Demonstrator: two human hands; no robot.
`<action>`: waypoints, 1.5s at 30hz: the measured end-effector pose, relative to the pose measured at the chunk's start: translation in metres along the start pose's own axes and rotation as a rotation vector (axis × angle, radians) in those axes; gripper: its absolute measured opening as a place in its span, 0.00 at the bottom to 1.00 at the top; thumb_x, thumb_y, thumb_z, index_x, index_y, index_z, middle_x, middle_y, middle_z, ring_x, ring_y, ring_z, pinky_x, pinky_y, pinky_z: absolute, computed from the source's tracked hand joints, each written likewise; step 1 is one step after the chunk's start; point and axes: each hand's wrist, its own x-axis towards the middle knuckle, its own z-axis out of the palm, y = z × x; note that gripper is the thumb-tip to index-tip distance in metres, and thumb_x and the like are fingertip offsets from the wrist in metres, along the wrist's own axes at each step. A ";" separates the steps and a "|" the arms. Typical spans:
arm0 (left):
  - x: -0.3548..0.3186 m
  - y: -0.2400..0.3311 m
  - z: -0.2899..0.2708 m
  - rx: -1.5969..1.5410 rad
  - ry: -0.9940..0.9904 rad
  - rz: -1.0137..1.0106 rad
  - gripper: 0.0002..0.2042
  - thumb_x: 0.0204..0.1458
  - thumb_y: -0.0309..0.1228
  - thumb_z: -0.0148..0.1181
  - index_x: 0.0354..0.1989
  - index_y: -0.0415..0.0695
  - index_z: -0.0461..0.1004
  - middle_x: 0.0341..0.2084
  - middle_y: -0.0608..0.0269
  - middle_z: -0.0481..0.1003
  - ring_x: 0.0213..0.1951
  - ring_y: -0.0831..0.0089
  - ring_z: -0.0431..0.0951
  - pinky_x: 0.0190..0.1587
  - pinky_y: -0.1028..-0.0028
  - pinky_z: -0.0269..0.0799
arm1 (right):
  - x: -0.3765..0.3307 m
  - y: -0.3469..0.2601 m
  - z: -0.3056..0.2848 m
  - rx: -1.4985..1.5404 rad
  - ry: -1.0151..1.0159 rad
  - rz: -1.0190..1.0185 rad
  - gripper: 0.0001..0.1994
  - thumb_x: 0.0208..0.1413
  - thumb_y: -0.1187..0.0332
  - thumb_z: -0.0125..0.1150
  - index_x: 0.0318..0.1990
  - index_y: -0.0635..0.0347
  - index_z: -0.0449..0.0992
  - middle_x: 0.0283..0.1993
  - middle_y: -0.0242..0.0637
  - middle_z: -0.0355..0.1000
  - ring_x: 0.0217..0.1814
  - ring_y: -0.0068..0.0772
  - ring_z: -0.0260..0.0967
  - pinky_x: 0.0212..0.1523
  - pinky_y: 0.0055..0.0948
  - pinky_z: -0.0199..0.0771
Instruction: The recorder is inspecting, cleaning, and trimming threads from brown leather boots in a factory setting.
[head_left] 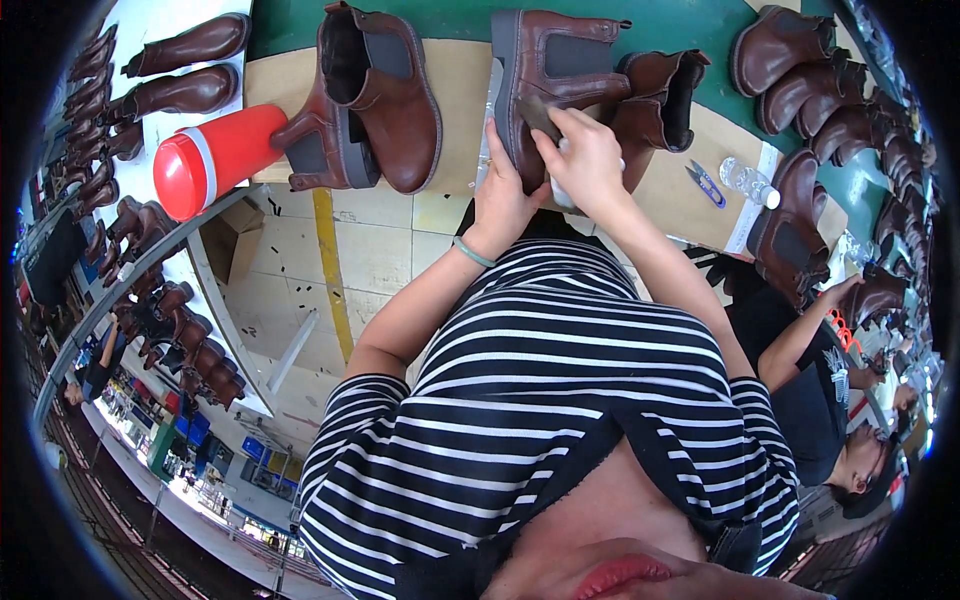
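Note:
A brown Chelsea boot lies on its side on the work surface, its dark sole toward the left. My left hand rests along the sole edge near the toe and steadies it. In my right hand is a small dark grey-brown block, pressed against the boot's upper close to the sole. Something whitish shows beneath that hand, too covered to name. Just right of it sits another brown boot. To the left a pair of brown boots stands together, one upright and one tilted.
A red flask lies at the table's left edge. Blue-handled thread snips and a small clear bottle lie at the right. More boots crowd the far right, where a co-worker in black handles one. Boot racks line the left.

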 end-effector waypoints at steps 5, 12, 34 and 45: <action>0.002 0.000 -0.003 0.013 -0.013 -0.074 0.59 0.39 0.29 0.70 0.66 0.35 0.22 0.46 0.34 0.69 0.44 0.43 0.75 0.42 0.60 0.74 | -0.051 0.014 -0.012 -0.077 -0.289 0.005 0.08 0.46 0.68 0.60 0.33 0.61 0.74 0.29 0.44 0.71 0.31 0.50 0.72 0.31 0.44 0.72; 0.001 0.001 0.001 0.017 0.014 -0.022 0.59 0.39 0.30 0.70 0.66 0.35 0.22 0.47 0.33 0.68 0.45 0.42 0.75 0.43 0.59 0.74 | -0.005 0.003 0.007 -0.080 -0.049 -0.033 0.10 0.49 0.68 0.59 0.39 0.61 0.74 0.28 0.43 0.70 0.31 0.49 0.71 0.30 0.44 0.72; 0.003 -0.001 0.001 0.012 -0.002 -0.001 0.58 0.39 0.30 0.70 0.66 0.35 0.23 0.46 0.32 0.69 0.44 0.43 0.75 0.42 0.60 0.75 | -0.001 0.004 0.010 -0.101 -0.013 -0.093 0.11 0.50 0.70 0.59 0.41 0.64 0.74 0.29 0.43 0.70 0.27 0.47 0.70 0.27 0.38 0.71; 0.002 0.001 0.004 -0.004 -0.021 -0.073 0.59 0.39 0.32 0.70 0.66 0.37 0.22 0.48 0.31 0.68 0.45 0.41 0.74 0.44 0.58 0.73 | -0.004 0.006 0.006 -0.086 0.001 -0.075 0.11 0.50 0.68 0.59 0.39 0.63 0.75 0.31 0.45 0.72 0.31 0.50 0.72 0.31 0.42 0.73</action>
